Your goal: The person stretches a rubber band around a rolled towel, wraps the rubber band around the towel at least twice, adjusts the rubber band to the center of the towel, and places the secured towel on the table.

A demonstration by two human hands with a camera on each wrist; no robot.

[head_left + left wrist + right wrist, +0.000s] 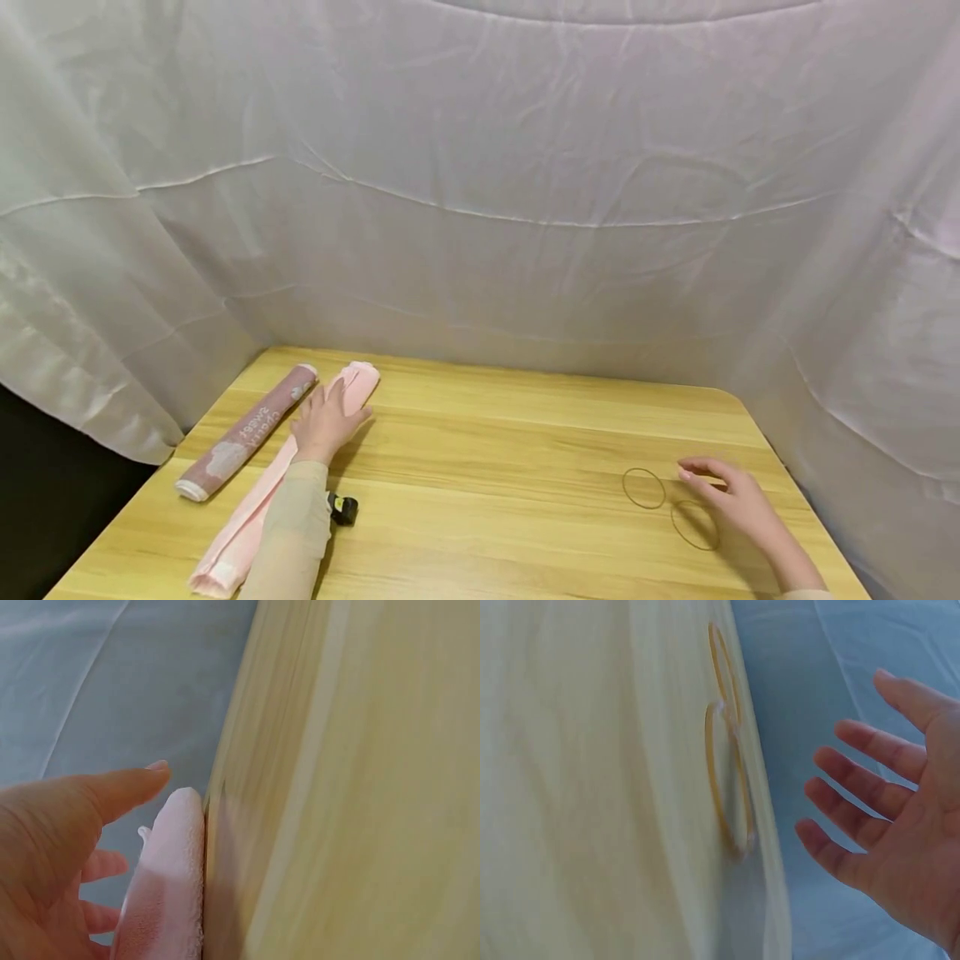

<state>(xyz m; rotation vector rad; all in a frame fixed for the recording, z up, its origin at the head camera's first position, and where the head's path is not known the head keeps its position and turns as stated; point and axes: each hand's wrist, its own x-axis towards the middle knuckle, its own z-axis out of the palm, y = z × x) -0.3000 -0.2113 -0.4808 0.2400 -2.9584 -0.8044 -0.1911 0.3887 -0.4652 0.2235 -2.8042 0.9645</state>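
Observation:
On the left of the table lies a long, light pink rolled towel (358, 385). My left hand (327, 423) is over its upper part, fingers spread, thumb apart to the right; in the left wrist view the towel (166, 885) stands beside the thumb and fingers. Two thin tan rubber bands lie at the right: one rubber band (625, 492) is left of my right hand, the other rubber band (677, 530) partly below it. Nothing is in my right hand (738, 500); its fingers (862, 791) are relaxed and apart in the right wrist view.
A darker pink rolled towel (251, 429) with white lettering lies left of the light pink one. A small black device (344, 510) shows beside the left sleeve. The wooden table (510, 467) is bordered by hanging pale cloth (525, 275) at the back and sides.

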